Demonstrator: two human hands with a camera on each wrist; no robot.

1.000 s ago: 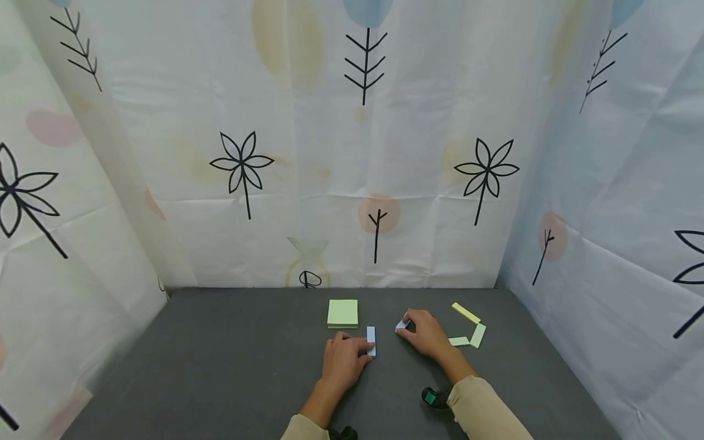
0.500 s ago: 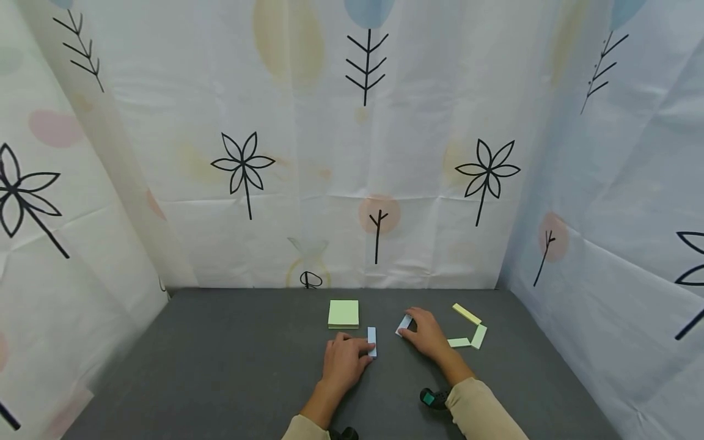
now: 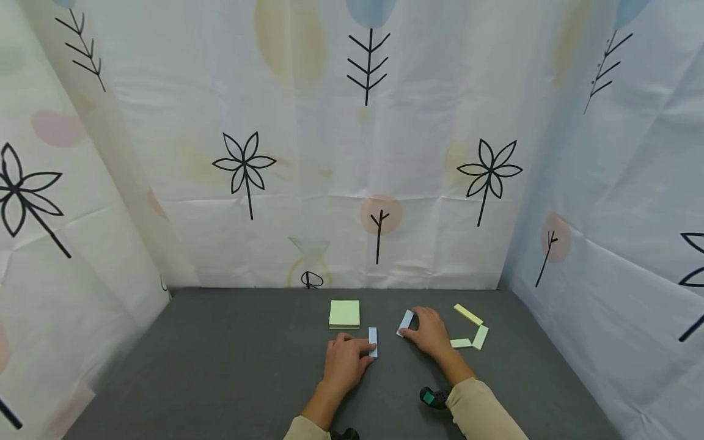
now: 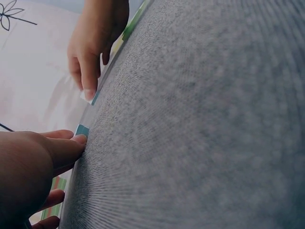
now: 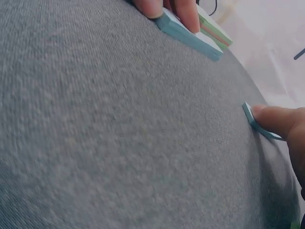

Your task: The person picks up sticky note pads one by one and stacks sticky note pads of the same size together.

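Note:
A narrow light-blue sticky-note pad (image 3: 373, 342) lies upright to the view on the dark table. My left hand (image 3: 343, 362) pinches its near end, thumb at the edge and a finger on top, as the right wrist view also shows. To the right, a second narrow blue sticky-note pad (image 3: 405, 321) lies slanted, its top leaning right. My right hand (image 3: 430, 333) holds it with thumb at the near end and fingertips at the far end. In the right wrist view, the thumb presses on this second pad (image 5: 249, 114). A gap separates both pads.
Behind my left hand sits a square green sticky-note block (image 3: 344, 313) with layered colours at its side. Right of my right hand lie a yellow strip (image 3: 468, 314) and two pale green strips (image 3: 480, 337) in a bent row. A patterned cloth (image 3: 308, 153) encloses the grey table (image 3: 231, 366).
My right hand's fingers have shifted slightly to the right along the slanted blue pad, so more of it shows. My left hand stays in place on its pad.

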